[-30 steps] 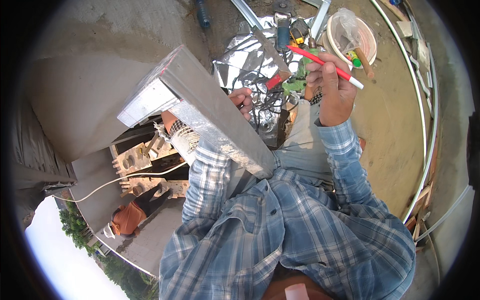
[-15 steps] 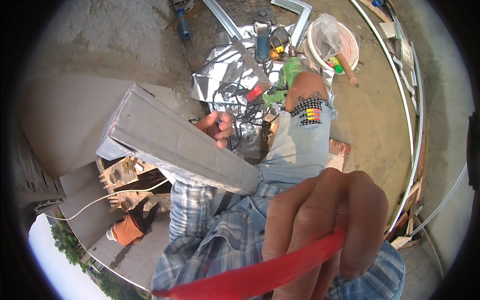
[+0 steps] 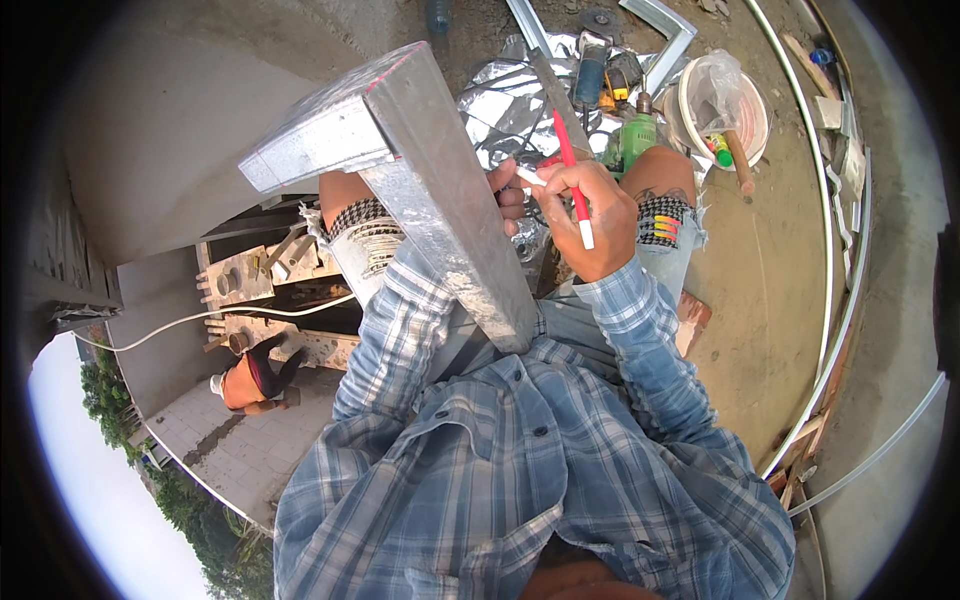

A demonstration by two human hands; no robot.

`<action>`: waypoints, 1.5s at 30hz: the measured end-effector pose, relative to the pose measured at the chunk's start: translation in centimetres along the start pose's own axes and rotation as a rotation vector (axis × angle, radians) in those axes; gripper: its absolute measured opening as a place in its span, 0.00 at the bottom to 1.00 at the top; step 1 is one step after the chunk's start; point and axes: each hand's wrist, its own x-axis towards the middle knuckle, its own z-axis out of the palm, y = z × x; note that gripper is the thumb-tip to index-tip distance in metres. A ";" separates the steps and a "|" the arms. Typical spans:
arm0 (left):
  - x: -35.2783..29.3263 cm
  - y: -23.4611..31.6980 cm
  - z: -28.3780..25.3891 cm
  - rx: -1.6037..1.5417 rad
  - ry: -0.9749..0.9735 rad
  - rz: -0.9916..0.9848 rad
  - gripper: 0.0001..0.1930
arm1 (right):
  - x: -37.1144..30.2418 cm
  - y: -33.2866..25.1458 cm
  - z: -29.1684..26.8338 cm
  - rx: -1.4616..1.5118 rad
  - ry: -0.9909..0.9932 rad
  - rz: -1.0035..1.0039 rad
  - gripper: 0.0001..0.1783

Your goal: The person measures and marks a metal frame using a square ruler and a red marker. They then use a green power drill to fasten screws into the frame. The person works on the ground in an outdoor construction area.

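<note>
A long grey metal channel (image 3: 450, 200) with a shorter bent arm at its top leans across my lap, its lower end between my thighs. My left hand (image 3: 508, 197) is behind it, mostly hidden; only curled fingers show past its right edge. My right hand (image 3: 592, 215) is closed on a slim red marker (image 3: 566, 140) with a white end, which stands upright across the fingers. A short white piece (image 3: 530, 176) sits between the fingertips of both hands; I cannot tell which hand grips it.
On crinkled silver foil (image 3: 495, 90) lie an angle grinder (image 3: 591, 70), a green drill (image 3: 637, 135) and a yellow-black tool (image 3: 622, 80). A white bucket (image 3: 762, 120) with a wooden-handled tool stands right. White pipes (image 3: 815, 170) run along the right. A person in orange (image 3: 245, 385) bends at lower left.
My right hand has moved up and away from close to the camera, carrying the red marker to my left hand. The metal channel now stands steeper and further right in view.
</note>
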 end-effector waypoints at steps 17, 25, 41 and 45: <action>0.3 -0.3 0.5 -0.142 0.041 0.017 0.11 | -1.9 -1.3 -4.3 0.504 -0.201 0.507 0.15; 1.0 -0.9 -0.5 -0.095 0.036 0.045 0.10 | -1.5 -0.9 -3.7 0.416 -0.262 0.425 0.14; 4.8 -4.0 -7.9 -0.254 -0.231 0.280 0.32 | 0.3 4.5 -1.4 0.258 -0.092 0.407 0.16; 3.6 -3.0 -7.3 -0.323 -0.340 0.256 0.33 | 1.7 13.3 1.3 -0.451 -0.382 0.196 0.22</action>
